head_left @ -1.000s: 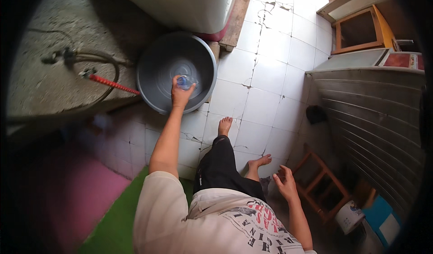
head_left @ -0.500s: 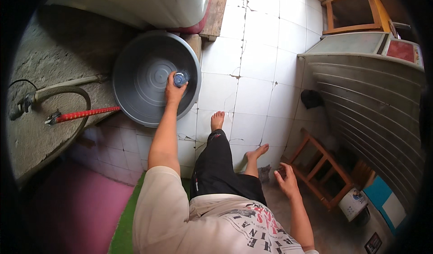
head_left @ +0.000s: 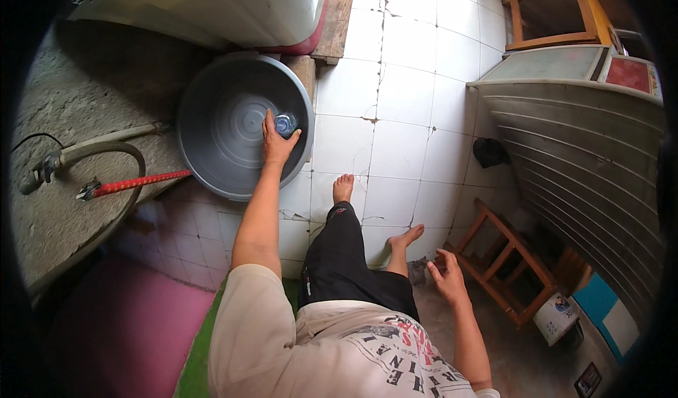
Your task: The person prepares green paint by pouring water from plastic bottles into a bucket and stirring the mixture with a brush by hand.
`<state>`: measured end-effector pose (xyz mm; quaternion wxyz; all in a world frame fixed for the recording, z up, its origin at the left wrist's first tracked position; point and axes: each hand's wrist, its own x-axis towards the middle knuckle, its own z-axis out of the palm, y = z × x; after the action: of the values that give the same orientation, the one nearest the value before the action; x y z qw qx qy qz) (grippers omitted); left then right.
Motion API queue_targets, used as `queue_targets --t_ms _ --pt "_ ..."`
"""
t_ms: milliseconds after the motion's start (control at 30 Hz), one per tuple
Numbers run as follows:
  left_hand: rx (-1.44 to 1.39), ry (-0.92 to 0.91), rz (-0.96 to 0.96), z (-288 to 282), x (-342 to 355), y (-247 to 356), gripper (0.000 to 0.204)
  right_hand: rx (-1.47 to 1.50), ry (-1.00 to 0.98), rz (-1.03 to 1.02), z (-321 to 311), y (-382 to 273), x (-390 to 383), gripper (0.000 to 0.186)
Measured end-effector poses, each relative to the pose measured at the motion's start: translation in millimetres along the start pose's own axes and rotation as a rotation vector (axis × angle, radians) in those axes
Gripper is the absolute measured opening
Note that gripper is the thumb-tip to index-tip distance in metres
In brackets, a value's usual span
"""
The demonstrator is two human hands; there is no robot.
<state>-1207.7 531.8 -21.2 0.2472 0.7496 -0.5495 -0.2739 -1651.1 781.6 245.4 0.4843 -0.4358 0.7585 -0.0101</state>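
In the head view, my left hand [head_left: 277, 138] is inside a large grey round plastic basin [head_left: 212, 144], fingers round a small clear bottle with a bluish top [head_left: 286, 122], near the basin's right inner wall. Whether the bottle rests on the basin is hard to tell. My right hand [head_left: 443, 271] hangs at my right side, fingers apart and loosely curled, holding nothing.
A concrete ledge [head_left: 85, 101] with a hose [head_left: 127, 149] and red spotted pipe [head_left: 148, 181] lies left. A pale appliance [head_left: 212, 6] stands on planks [head_left: 335, 16]. Cracked white tiles [head_left: 399, 144] lead away; grey slatted panelling [head_left: 565, 151] and a wooden frame [head_left: 505, 264] stand right.
The view has shifted, moving basin and ledge leftward in the picture since a second ago. My left hand and the bottle have moved toward the basin's right side.
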Motion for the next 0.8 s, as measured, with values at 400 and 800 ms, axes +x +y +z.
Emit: queue_targets --t_ms 400,800 --pt "0.015 -0.082 -0.040 -36.8 -27.9 12.1 0.113 0.095 0.046 -0.057 -3.1 33.1 -8.0 0.047" --pt "0.173 0.279 0.223 -119.1 -108.8 53.9 0.010 0.322 0.329 -0.103 -31.5 124.4 -95.2 0.047"
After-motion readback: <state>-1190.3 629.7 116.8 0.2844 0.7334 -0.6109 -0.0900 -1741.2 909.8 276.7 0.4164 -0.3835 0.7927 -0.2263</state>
